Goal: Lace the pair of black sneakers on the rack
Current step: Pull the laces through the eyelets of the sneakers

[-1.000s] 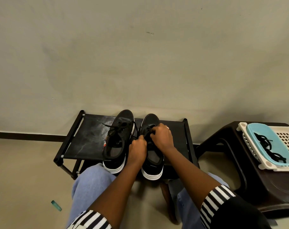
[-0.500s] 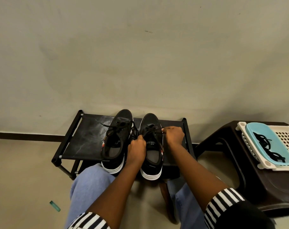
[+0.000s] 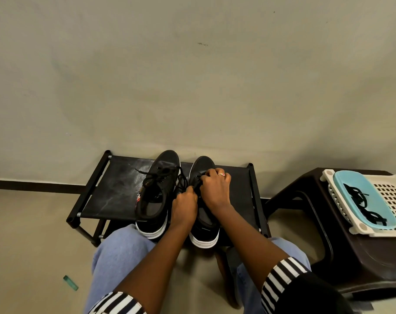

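On the rack (image 3: 115,196), seen from the head view, the two sneakers are set side by side with their long axes running away from the person, toes toward the wall and heels at the near edge. Over the right sneaker (image 3: 203,236) both hands are gathered, just above its eyelet rows. The left hand (image 3: 184,206) is curled at the near end of the lacing, between the two shoes, and a strand of the lace (image 3: 198,179) appears to be pinched in its fingers. The right hand (image 3: 215,189) is laid farther along the shoe, toward the toe, with its fingers bent down onto the upper eyelets; a lace end seems to be held there, though the grip itself is hidden under the knuckles. The left sneaker (image 3: 156,193) is left untouched, laces threaded and lying loose over its tongue. The next pass is judged to run across the shoe's short axis, and the right hand is the nearer to the toe-end eyelets.
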